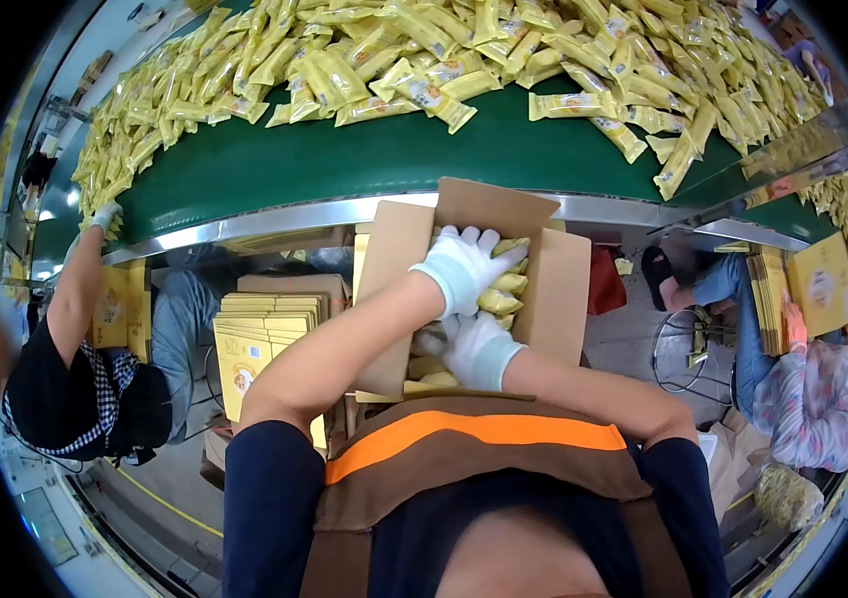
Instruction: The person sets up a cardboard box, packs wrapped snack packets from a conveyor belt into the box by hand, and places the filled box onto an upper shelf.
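Note:
An open cardboard box with its flaps raised stands in front of my body. Yellow wrapped packets lie in it in a row along the right side. My left hand, in a white glove, rests over the upper packets with its fingers spread. Lower in the box, my right hand, also gloved, points leftwards beside the packets. Its fingertips are blurred and partly hidden, so I cannot tell whether they grip anything. More packets show dimly beneath it.
A green conveyor belt with a metal edge runs beyond the box, heaped with yellow packets. Folded yellow cartons are stacked left of the box. Co-workers sit at both sides; one person's gloved hand reaches the belt. A stool stands right.

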`<control>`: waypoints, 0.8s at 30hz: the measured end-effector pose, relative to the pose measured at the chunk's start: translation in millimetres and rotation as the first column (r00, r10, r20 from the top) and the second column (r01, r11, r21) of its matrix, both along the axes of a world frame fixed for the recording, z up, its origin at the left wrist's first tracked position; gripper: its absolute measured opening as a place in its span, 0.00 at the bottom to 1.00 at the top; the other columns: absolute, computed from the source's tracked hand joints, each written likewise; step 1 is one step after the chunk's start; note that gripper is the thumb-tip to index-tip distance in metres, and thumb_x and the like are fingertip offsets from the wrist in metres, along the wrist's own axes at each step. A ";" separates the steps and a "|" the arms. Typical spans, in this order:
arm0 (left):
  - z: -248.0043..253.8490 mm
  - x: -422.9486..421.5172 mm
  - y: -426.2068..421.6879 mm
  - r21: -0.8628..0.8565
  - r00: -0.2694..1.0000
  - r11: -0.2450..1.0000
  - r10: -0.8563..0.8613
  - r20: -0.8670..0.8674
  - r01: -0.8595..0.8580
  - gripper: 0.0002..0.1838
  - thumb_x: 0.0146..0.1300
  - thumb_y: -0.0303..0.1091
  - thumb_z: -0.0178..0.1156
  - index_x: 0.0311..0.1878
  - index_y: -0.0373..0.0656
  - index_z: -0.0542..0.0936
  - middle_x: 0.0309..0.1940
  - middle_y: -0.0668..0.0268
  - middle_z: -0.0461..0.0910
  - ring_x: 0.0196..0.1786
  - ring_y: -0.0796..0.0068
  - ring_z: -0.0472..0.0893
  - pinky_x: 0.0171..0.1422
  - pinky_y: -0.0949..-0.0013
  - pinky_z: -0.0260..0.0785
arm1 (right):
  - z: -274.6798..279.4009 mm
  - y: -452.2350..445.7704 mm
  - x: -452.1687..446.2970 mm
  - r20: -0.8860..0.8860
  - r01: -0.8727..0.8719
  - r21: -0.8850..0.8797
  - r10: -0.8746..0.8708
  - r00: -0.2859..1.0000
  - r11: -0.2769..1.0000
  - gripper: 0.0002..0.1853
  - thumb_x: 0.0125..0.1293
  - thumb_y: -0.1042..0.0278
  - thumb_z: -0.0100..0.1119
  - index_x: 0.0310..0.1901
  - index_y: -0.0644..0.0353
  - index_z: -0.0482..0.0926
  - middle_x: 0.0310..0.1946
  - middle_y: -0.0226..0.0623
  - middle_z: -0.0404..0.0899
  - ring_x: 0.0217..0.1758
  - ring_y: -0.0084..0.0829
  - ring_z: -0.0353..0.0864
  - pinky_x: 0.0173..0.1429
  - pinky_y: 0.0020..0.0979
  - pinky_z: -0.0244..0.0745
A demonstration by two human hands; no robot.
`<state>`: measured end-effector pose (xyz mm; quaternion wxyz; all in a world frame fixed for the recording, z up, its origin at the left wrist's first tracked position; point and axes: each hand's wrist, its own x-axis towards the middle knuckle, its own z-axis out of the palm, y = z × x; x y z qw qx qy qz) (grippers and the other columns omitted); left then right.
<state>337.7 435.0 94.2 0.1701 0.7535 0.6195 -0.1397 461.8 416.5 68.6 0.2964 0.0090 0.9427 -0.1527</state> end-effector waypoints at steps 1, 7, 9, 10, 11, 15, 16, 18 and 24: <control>-4.8 -0.9 2.3 -0.039 1.000 0.999 0.004 -0.003 -0.004 0.53 0.41 0.47 0.73 0.76 0.60 0.64 0.59 0.54 0.72 0.59 0.55 0.75 0.56 0.52 0.70 | 8.1 2.9 0.2 0.018 0.007 -0.023 -0.007 1.000 1.000 0.31 0.69 0.56 0.51 0.74 0.42 0.63 0.63 0.48 0.70 0.66 0.49 0.71 0.56 0.43 0.72; -23.0 9.4 16.4 -0.180 0.985 0.984 -0.020 -0.172 -0.011 0.57 0.47 0.48 0.71 0.81 0.61 0.53 0.63 0.54 0.70 0.58 0.55 0.75 0.53 0.53 0.70 | 29.3 14.8 21.8 -0.146 -0.070 -0.021 0.066 0.987 0.997 0.36 0.61 0.50 0.60 0.72 0.45 0.67 0.67 0.52 0.66 0.66 0.51 0.71 0.59 0.53 0.70; -40.3 17.7 5.6 -0.039 0.963 0.999 -0.028 -0.267 0.018 0.50 0.52 0.48 0.67 0.80 0.63 0.56 0.63 0.57 0.70 0.58 0.59 0.74 0.53 0.56 0.69 | 47.0 39.6 29.5 -0.184 -0.128 -0.187 0.093 0.978 0.974 0.31 0.62 0.50 0.60 0.68 0.45 0.72 0.68 0.47 0.68 0.68 0.49 0.70 0.61 0.54 0.70; -47.5 20.1 4.0 0.030 0.952 0.999 -0.017 -0.307 0.028 0.48 0.55 0.48 0.66 0.79 0.63 0.57 0.63 0.59 0.70 0.58 0.60 0.74 0.53 0.56 0.68 | 56.4 48.3 31.0 -0.237 -0.139 -0.159 0.099 0.966 0.977 0.26 0.61 0.52 0.61 0.62 0.45 0.78 0.63 0.44 0.74 0.64 0.46 0.75 0.62 0.50 0.72; -25.5 22.9 5.2 -0.041 0.954 0.999 -0.018 -0.299 0.006 0.45 0.59 0.53 0.61 0.80 0.67 0.56 0.63 0.64 0.70 0.63 0.59 0.70 0.59 0.50 0.64 | 62.8 52.8 22.3 -0.083 -0.095 -0.172 0.082 0.993 0.980 0.24 0.63 0.53 0.60 0.60 0.47 0.79 0.61 0.45 0.77 0.62 0.47 0.77 0.63 0.48 0.72; -24.2 38.2 8.0 -0.060 0.976 0.990 0.112 -0.185 -0.124 0.22 0.68 0.40 0.53 0.64 0.55 0.77 0.53 0.59 0.77 0.53 0.59 0.78 0.51 0.55 0.71 | -0.1 46.0 12.3 0.005 0.170 -0.377 -0.181 0.983 0.911 0.19 0.72 0.59 0.47 0.57 0.53 0.81 0.59 0.47 0.80 0.61 0.48 0.79 0.64 0.42 0.73; -23.3 40.0 11.1 -0.192 0.975 0.956 0.214 -0.068 -0.223 0.19 0.69 0.39 0.51 0.61 0.52 0.78 0.50 0.54 0.82 0.49 0.56 0.84 0.50 0.56 0.76 | -1.3 42.6 6.7 -0.054 0.088 -0.318 -0.111 0.992 0.944 0.20 0.73 0.58 0.44 0.62 0.50 0.77 0.60 0.47 0.79 0.59 0.44 0.80 0.64 0.37 0.73; -22.8 19.7 -0.7 -0.299 0.944 0.934 0.263 0.202 -0.196 0.20 0.68 0.39 0.53 0.61 0.49 0.80 0.51 0.51 0.84 0.50 0.52 0.85 0.53 0.54 0.77 | 0.0 46.4 8.4 0.118 0.131 -0.394 -0.091 0.989 0.910 0.19 0.73 0.60 0.47 0.62 0.52 0.76 0.59 0.48 0.79 0.58 0.46 0.80 0.65 0.37 0.73; 46.1 -79.1 -5.7 0.242 0.803 0.949 0.020 0.596 -0.202 0.19 0.60 0.36 0.63 0.55 0.43 0.82 0.40 0.54 0.83 0.42 0.58 0.82 0.51 0.56 0.75 | 145.5 161.5 -43.5 0.037 0.157 -0.906 -0.296 0.954 0.394 0.14 0.69 0.72 0.62 0.54 0.62 0.80 0.40 0.35 0.87 0.47 0.26 0.84 0.56 0.32 0.79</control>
